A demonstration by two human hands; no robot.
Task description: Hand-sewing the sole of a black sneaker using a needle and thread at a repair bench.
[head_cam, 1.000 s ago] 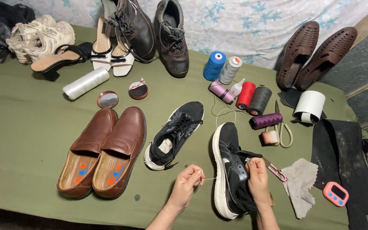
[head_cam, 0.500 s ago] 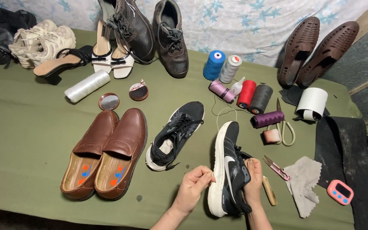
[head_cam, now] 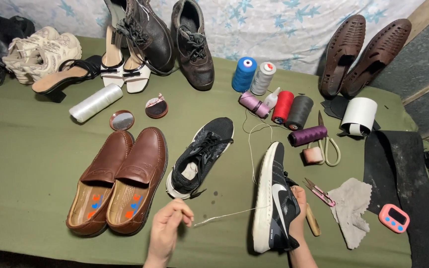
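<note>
At lower centre, the left hand (head_cam: 169, 227) pinches a pale thread (head_cam: 229, 215) with curled fingers, while the right hand (head_cam: 298, 213) grips a black sneaker (head_cam: 274, 198) tipped on its side at lower right.

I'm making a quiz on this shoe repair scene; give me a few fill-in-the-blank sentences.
1. The right hand holds a black ____ on its side.
2. The left hand pinches a pale ____ that runs to that shoe.
3. The loafers beside the left hand are ____ in colour.
4. The small timer at the right is ____.

Missing words: sneaker; thread; brown; pink
</note>
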